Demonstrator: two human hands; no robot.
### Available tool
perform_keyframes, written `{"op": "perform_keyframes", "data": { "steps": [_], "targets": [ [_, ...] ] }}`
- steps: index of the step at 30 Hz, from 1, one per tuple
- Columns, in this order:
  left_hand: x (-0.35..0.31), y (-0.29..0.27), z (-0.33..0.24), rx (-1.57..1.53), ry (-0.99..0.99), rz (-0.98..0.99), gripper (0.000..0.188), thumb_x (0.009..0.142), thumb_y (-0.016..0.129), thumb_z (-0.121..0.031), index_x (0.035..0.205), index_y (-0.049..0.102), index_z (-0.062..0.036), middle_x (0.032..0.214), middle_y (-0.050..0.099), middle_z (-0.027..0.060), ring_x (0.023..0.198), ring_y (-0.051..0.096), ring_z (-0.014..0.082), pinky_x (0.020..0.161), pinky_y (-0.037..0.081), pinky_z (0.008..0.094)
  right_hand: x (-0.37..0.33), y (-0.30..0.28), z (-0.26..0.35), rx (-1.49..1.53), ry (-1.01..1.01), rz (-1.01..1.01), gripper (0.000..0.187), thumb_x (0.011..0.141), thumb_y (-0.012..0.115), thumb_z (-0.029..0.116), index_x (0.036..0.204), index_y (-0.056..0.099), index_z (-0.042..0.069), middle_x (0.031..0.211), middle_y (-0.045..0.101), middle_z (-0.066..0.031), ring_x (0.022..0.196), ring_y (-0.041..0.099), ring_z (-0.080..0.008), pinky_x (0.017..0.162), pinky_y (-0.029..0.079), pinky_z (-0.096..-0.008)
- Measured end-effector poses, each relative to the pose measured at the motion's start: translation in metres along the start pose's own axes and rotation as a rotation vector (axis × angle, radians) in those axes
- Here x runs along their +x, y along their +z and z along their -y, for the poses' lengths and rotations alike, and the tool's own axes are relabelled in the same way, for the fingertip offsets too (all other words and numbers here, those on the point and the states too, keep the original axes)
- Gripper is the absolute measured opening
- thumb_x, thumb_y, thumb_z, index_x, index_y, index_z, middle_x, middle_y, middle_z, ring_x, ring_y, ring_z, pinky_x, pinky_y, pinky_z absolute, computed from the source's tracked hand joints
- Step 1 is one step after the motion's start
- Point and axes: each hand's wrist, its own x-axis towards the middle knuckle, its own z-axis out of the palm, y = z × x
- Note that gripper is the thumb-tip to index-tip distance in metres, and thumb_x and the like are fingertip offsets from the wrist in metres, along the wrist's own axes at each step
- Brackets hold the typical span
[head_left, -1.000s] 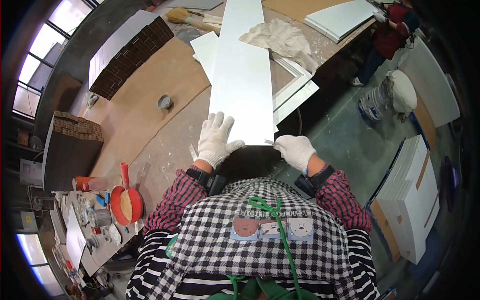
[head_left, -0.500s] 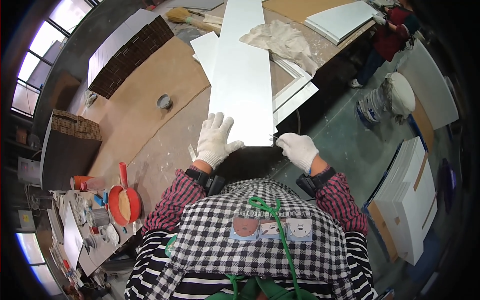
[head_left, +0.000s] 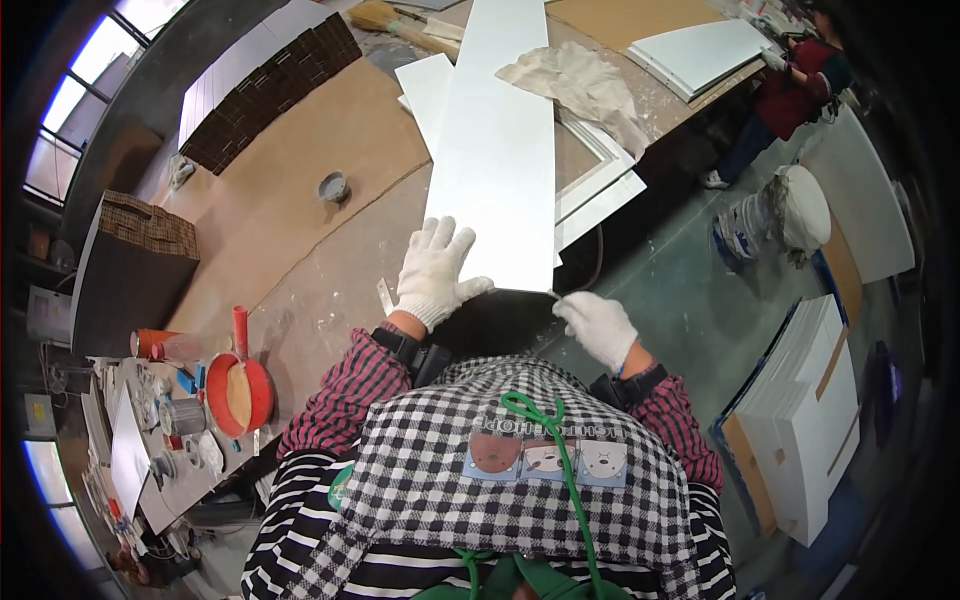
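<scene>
One red pan (head_left: 260, 394) holds something tan (head_left: 239, 397); the white board (head_left: 497, 170) juts past the edge of the surface (head_left: 372, 232), its near-left corner under the spread fingers of the left hand (head_left: 434, 272), its near-right corner at the thin tool (head_left: 557, 296) pinched by the fingers of the right hand (head_left: 600, 329)

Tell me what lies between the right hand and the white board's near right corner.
The head view shows a small thin tool there, held by the right hand; whether it touches the white board is unclear.
</scene>
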Motion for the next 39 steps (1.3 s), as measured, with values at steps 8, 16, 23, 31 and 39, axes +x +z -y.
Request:
{"op": "perform_keyframes", "data": {
  "steps": [8,16,23,31,39],
  "targets": [
    [0.001,0.0,-0.001,0.007,-0.007,-0.007,0.063,0.071,0.08,-0.043,0.118,0.06,-0.0067,0.116,0.052,0.0141,0.113,0.047,0.0349,0.098,0.041,0.0457,0.015,0.003,0.008,-0.089,-0.124,-0.036,0.027,0.099,0.053,0.027,0.102,0.07,0.007,0.09,0.07,-0.0121,0.081,0.07,-0.0278,0.073,0.054,-0.0393],
    [0.0,0.0,0.003,-0.012,0.01,0.007,0.066,0.072,0.077,-0.048,0.119,0.058,-0.0059,0.115,0.052,0.014,0.112,0.047,0.0364,0.097,0.042,0.0462,0.007,0.016,-0.024,0.291,-0.186,-0.102,0.018,0.095,0.064,0.02,0.103,0.063,0.004,0.081,0.062,-0.004,0.07,0.063,-0.0161,0.066,0.053,-0.0298],
    [0.001,0.0,0.001,-0.007,-0.026,0.023,0.063,0.07,0.08,-0.045,0.118,0.061,-0.008,0.117,0.053,0.0132,0.115,0.047,0.0332,0.099,0.04,0.045,0.036,0.028,0.004,0.653,0.173,-0.189,0.033,0.092,0.072,0.029,0.1,0.059,0.0,0.082,0.06,-0.0014,0.065,0.055,-0.0081,0.059,0.051,-0.0247],
    [-0.002,0.003,0.006,-0.035,0.011,-0.047,0.063,0.07,0.08,-0.041,0.117,0.058,-0.0069,0.116,0.052,0.0137,0.114,0.047,0.0361,0.098,0.042,0.0461,0.02,0.031,-0.001,0.732,0.083,-0.273,0.022,0.092,0.069,0.017,0.097,0.058,-0.001,0.08,0.058,0.0004,0.063,0.053,-0.0062,0.059,0.045,-0.0204],
    [-0.002,-0.002,0.005,-0.033,0.021,0.013,0.066,0.068,0.084,-0.041,0.12,0.059,-0.009,0.121,0.052,0.0144,0.12,0.046,0.0355,0.101,0.041,0.0459,-0.019,0.025,-0.011,0.809,0.131,-0.231,0.043,0.104,0.055,0.026,0.138,0.057,0.001,0.096,0.06,-0.0007,0.07,0.055,-0.0061,0.061,0.051,-0.0243]
  ]
}}
